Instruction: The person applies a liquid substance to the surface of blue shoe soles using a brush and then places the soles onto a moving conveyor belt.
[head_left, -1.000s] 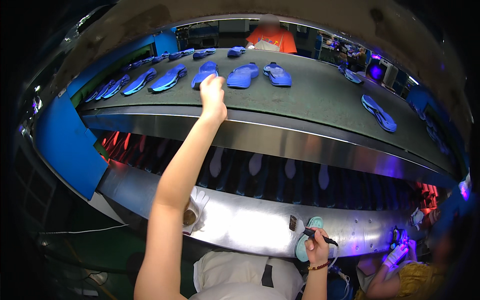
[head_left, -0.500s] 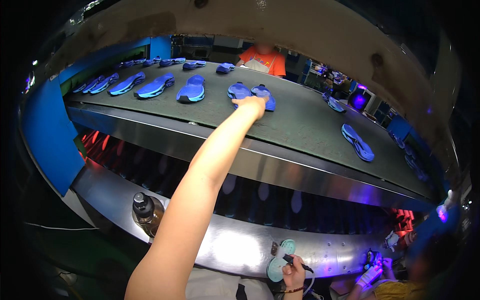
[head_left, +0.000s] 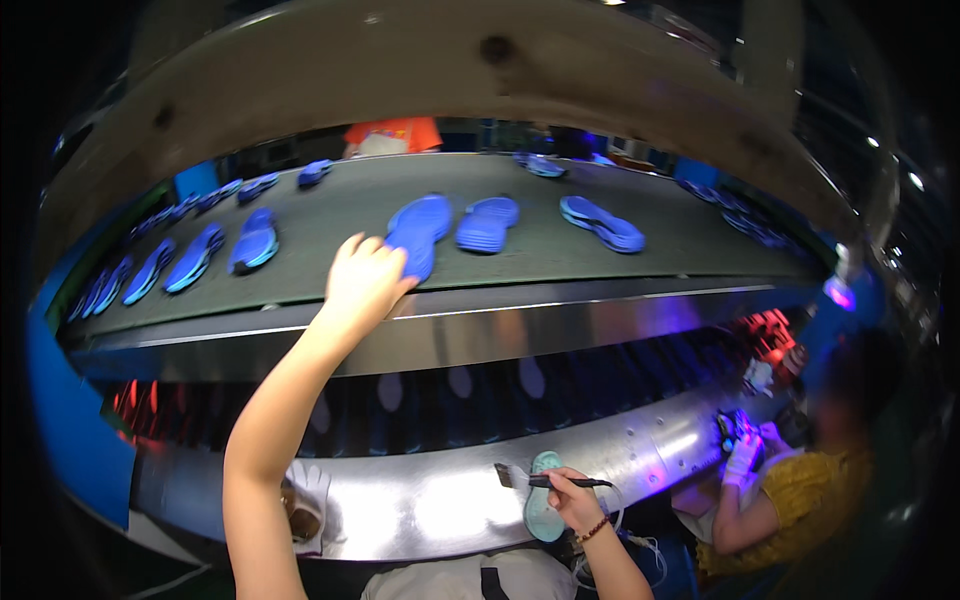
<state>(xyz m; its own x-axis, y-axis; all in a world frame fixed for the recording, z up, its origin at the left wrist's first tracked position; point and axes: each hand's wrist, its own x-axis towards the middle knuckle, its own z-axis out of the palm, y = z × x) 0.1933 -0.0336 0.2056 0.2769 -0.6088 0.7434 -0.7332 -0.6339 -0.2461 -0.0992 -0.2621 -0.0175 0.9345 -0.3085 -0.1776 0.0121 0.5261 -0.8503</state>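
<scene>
Brush (head_left: 540, 481), gripped in the right hand's fingers (head_left: 562, 474) at the near tabletop (head_left: 400, 515), could smear the mint piece (head_left: 545, 515) if lowered, while the left hand (head_left: 365, 280), grip unclear, might, swinging right, jostle the blue sole (head_left: 418, 233) on the far belt (head_left: 330, 205).

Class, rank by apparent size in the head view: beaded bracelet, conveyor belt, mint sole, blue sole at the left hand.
1. Conveyor belt
2. Blue sole at the left hand
3. Mint sole, partly covered
4. Beaded bracelet
</scene>
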